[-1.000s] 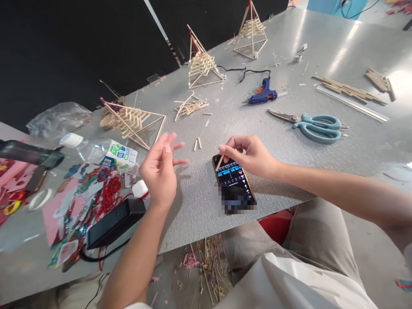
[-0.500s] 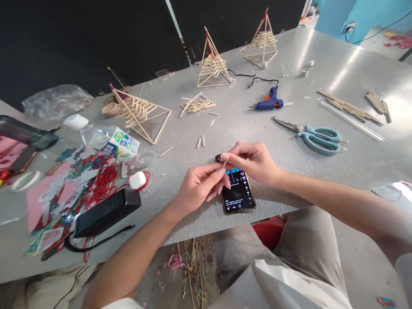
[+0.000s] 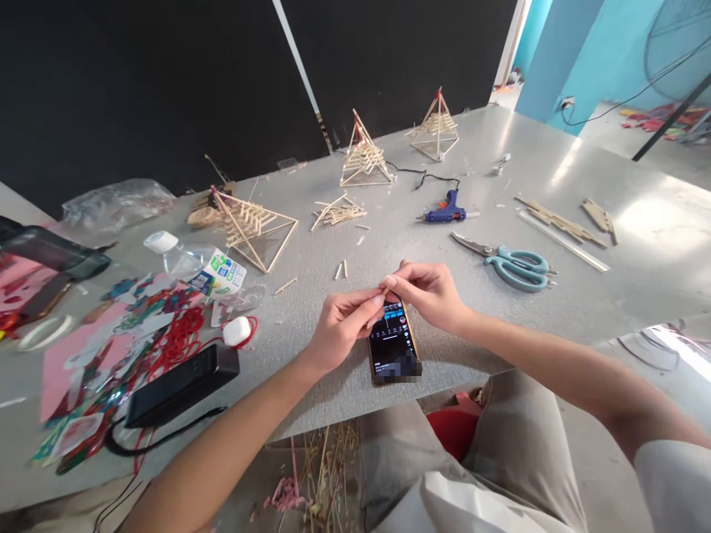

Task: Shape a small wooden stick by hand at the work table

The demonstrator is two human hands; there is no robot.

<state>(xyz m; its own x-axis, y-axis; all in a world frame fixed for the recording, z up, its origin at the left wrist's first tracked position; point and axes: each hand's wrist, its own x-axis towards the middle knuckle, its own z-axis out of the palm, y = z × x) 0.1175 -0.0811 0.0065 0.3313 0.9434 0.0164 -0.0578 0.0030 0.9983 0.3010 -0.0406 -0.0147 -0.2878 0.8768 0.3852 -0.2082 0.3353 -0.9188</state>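
Note:
My left hand (image 3: 345,320) and my right hand (image 3: 426,295) meet fingertip to fingertip above a phone. Both are closed in a pinch on a short wooden stick (image 3: 385,291), most of which the fingers hide. Beneath them the phone (image 3: 392,352) lies face up with its screen lit. Two short stick pieces (image 3: 341,269) rest just beyond my hands, and another stick piece (image 3: 285,286) lies to their left. Farther back is a loose pile of short sticks (image 3: 340,212).
Stick pyramids stand at the back: left (image 3: 256,226), middle (image 3: 365,155), right (image 3: 438,127). On the right lie a blue glue gun (image 3: 446,210), scissors (image 3: 518,268) and longer sticks (image 3: 561,220). A bottle (image 3: 194,263), red cord (image 3: 181,326) and a black device (image 3: 183,385) occupy the left.
The camera view has tilted up, showing more of the back wall. My hands stay pinched together over the phone, and the stick shows less between the fingers.

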